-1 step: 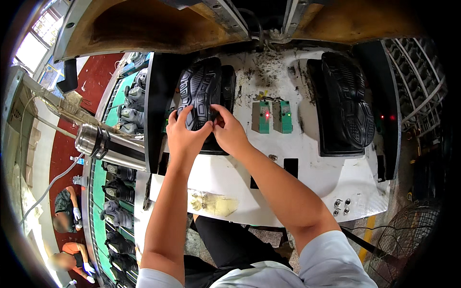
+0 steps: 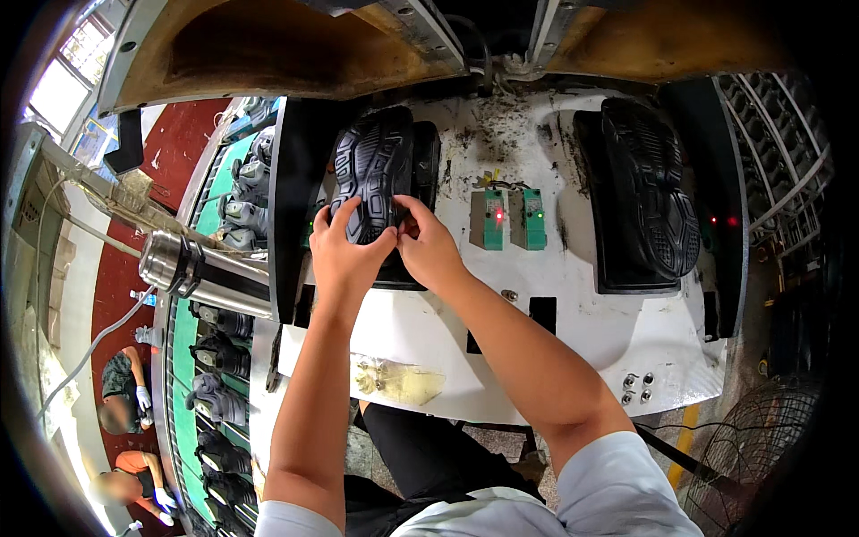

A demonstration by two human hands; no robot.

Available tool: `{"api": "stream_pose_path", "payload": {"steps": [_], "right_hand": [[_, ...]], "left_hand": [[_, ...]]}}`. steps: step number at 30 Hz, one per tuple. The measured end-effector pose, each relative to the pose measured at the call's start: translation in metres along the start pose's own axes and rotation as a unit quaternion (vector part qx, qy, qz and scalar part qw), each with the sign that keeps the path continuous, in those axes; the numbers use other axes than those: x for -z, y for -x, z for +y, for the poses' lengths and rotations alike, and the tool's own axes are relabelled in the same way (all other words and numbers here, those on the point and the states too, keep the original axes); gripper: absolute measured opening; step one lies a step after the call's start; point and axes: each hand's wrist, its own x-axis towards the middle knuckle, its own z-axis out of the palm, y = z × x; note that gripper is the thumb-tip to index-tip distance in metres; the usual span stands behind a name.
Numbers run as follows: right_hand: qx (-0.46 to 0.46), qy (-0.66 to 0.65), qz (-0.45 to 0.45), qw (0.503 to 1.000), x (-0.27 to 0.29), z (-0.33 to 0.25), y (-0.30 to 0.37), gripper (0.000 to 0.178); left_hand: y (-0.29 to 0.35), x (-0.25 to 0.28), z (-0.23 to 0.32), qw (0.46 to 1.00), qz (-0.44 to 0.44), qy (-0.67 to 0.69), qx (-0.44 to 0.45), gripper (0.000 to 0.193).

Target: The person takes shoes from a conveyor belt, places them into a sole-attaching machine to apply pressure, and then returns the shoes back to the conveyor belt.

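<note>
A black shoe sole lies tread up on the left black pad of a white machine table. My left hand grips its near end, with fingers along the left edge and the thumb at the heel. My right hand pinches the right side of that same end, its fingertips bent and close to my left thumb. Between my fingers part of the near end is hidden. Another black shoe sole, also tread up, rests on the right black pad, away from both hands.
Two green sensor boxes stand between the pads. Raised brown-lined covers hang at the back. Left are a steel flask and a green conveyor with several shoes, with two people beyond. A wire fan cage stands at right.
</note>
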Motion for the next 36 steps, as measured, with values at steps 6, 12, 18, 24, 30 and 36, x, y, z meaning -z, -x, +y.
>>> {"api": "stream_pose_path", "payload": {"steps": [6,12,18,24,30,36], "right_hand": [[0.036,-0.03,0.051,0.998,-0.005,0.008,-0.003,0.044],[0.019,-0.078,0.02,0.997,-0.004,0.014,-0.006,0.045],[0.039,-0.085,-0.017,0.996,0.0,0.017,-0.009,0.047],[0.007,-0.047,-0.067,0.997,0.008,-0.003,-0.009,0.05],[0.048,0.034,-0.044,0.997,0.008,-0.002,-0.01,0.047],[0.001,0.128,-0.049,0.991,0.038,-0.034,-0.003,0.046]], "left_hand": [[0.001,-0.002,0.002,1.0,0.018,0.003,-0.016,0.061],[-0.001,-0.005,-0.001,0.999,0.03,-0.008,-0.033,0.061],[-0.003,-0.004,-0.003,0.999,0.016,0.004,-0.03,0.062],[0.0,-0.004,-0.002,0.999,0.009,-0.033,-0.029,0.062],[-0.02,0.003,0.002,0.994,-0.053,-0.092,-0.003,0.074],[-0.055,0.0,0.027,0.977,-0.109,-0.159,0.086,0.093]]}}
